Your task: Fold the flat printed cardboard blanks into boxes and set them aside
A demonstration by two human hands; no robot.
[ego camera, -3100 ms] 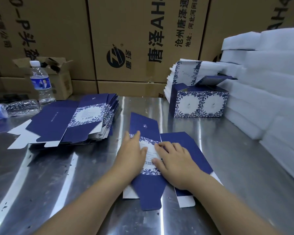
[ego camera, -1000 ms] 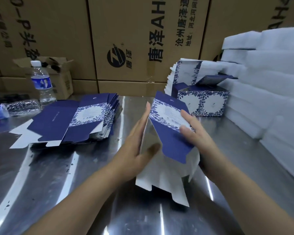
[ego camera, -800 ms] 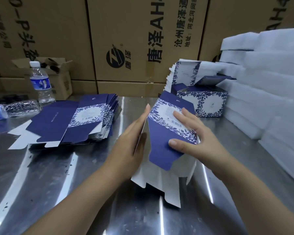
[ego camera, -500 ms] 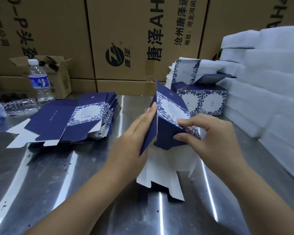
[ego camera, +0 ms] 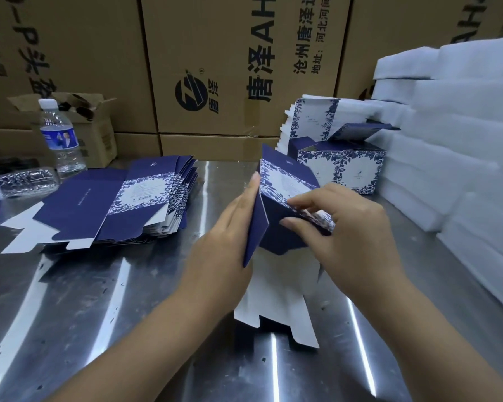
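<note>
- The half-folded blank [ego camera: 276, 181] stood on the steel table [ego camera: 99, 314] between your hands, its white lower flaps hanging unfolded.
- Your left hand [ego camera: 224, 242] pressed straight fingers flat against its dark side panel; your right hand [ego camera: 340, 227] pinched the flowered panel with curled fingers.
- I judge this box was only opened into shape; its bottom and top remained to close.
- One finished box [ego camera: 343, 166] stood behind it; a stack of flat blanks [ego camera: 122, 204] waited at your left, so most work remained.

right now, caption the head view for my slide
Left hand presses and right hand pinches a half-folded blank over a steel table, flat blanks stacked left.
</note>
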